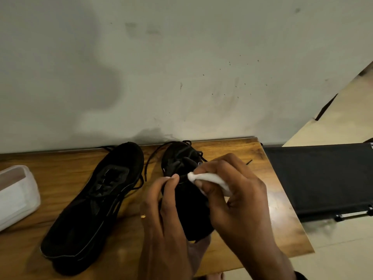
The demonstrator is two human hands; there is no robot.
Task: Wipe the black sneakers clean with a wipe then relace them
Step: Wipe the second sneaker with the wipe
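Observation:
Two black sneakers are on a wooden table (278,225). The left sneaker (94,205) lies flat with its laces loose. The right sneaker (187,203) is held up between my hands, its laces (189,151) tangled at the far end. My left hand (161,215) grips this shoe from the left side, fingertips at its top. My right hand (236,195) pinches a folded white wipe (207,179) and presses it against the shoe's upper.
A white open wipe pack (17,194) sits at the table's left edge. A grey wall (161,67) stands right behind the table. A black cot or bench (323,178) is just right of the table, with pale floor beyond.

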